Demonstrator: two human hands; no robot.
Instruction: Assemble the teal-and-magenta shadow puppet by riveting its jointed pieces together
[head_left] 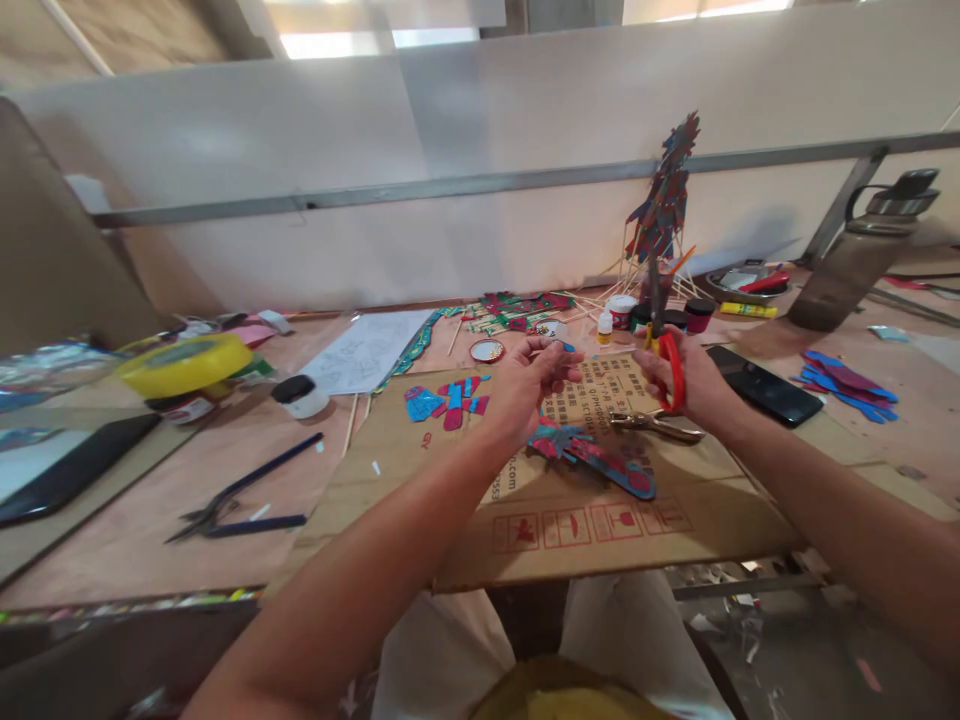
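Note:
My left hand is closed, pinching a small blue cut-out piece at its fingertips. In my right hand is a pair of scissors with red and yellow handles; the dark blades point up and away, apart from the blue piece. Below my hands lies a sheet of cardboard with printed marks. On it rest a blue and red painted figure, several smaller blue and red pieces, and a metal hole punch, close under my right hand.
To the left are pliers, a white jar with a black lid, yellow tape and drawn sheets. Paint jars and a standing painted figure are behind. A phone and a bottle stand right.

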